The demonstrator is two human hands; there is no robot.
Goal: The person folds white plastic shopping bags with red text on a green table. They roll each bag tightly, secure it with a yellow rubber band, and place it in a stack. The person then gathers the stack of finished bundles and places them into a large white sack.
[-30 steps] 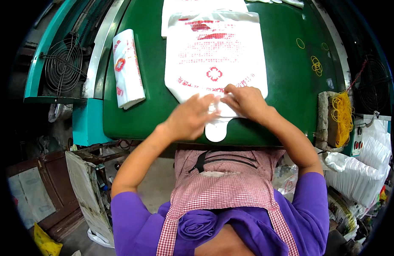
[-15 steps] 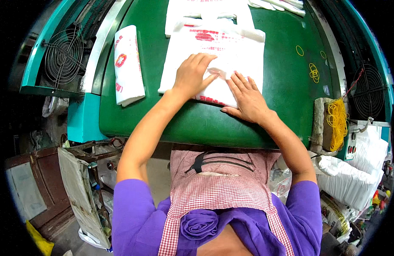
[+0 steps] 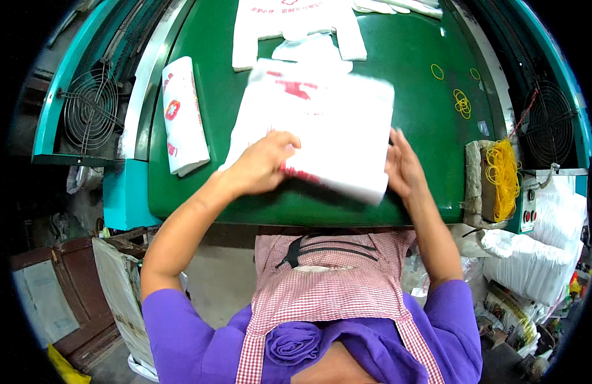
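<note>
Left hand [image 3: 260,166] has drawn back, grasping the white bundle [image 3: 337,131] slanting rightward from it. Right hand [image 3: 406,165], open, borders its other side.

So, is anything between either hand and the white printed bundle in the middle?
Nothing visible. The left hand is at the lower left of the white printed bundle, the right hand close by its right edge; I can't tell whether it touches. The narrow folded bundle lies off to the left, clear of both.

A purple short-sleeved top [image 3: 187,333] with 1 rosette [image 3: 294,342] shows under a red-checked apron [image 3: 334,294], its black trim [image 3: 296,251] perhaps zips.
</note>
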